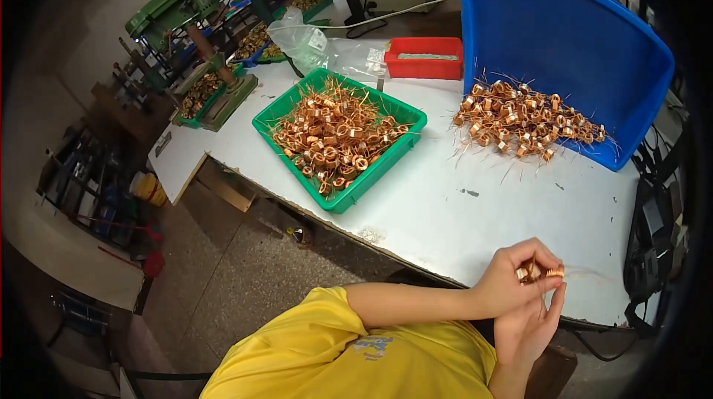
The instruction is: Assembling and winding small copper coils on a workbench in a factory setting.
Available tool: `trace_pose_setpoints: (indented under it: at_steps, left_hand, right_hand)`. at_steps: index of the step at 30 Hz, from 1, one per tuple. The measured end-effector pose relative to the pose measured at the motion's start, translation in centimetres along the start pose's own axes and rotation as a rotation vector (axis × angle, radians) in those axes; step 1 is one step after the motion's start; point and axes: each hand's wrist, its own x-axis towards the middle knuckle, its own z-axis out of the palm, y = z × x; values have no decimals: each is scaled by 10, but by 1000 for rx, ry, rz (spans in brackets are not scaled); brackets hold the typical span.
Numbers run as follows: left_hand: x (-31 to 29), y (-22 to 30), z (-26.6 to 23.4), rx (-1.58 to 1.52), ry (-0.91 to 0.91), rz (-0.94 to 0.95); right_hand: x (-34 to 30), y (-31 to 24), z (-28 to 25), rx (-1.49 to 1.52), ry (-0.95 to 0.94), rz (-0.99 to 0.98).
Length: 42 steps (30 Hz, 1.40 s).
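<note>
My left hand [512,274] is closed over the near right part of the white table. Its curled fingers grip copper-wound ring coils [523,274], and one coil [555,272] sits at its fingertips with thin wires trailing right, blurred. Just below, my right hand [526,323] is raised with its fingers stretched upward and apart. Its fingertips reach up to the coil at the left hand's fingertips; whether they touch it I cannot tell. Similar coils with long loose wire ends [520,120] lie heaped at the mouth of a tipped blue bin [564,28].
A green tray [371,180] heaped with copper coils stands on the white table [431,213]. Behind it are a red box [423,66] and a clear plastic bag [327,46]. Black equipment [648,243] lines the right edge. A green drill press [178,9] stands at the far left.
</note>
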Motion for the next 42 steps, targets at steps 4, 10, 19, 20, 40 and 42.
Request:
trace_pose_setpoints:
  at_steps: [4, 10, 19, 20, 40, 42]
  left_hand:
    - [-3, 1, -9, 146, -178, -39]
    - [-6, 0, -18, 271, -213, 64]
    - [-4, -10, -16, -38, 44, -71]
    - [-3, -10, -15, -42, 40, -69]
    - [-1, 36, -64, -460, 216, -896]
    - [3, 45, -68, -407, 250, -837]
  right_hand:
    - [5, -16, -18, 52, -33, 65]
    - [12, -18, -27, 30, -78, 124]
    - [18, -13, -24, 130, -91, 173]
    - [18, -14, -25, 128, -93, 168]
    - [14, -35, -53, -384, -229, 47]
    - [8, -41, -55, -397, -237, -8]
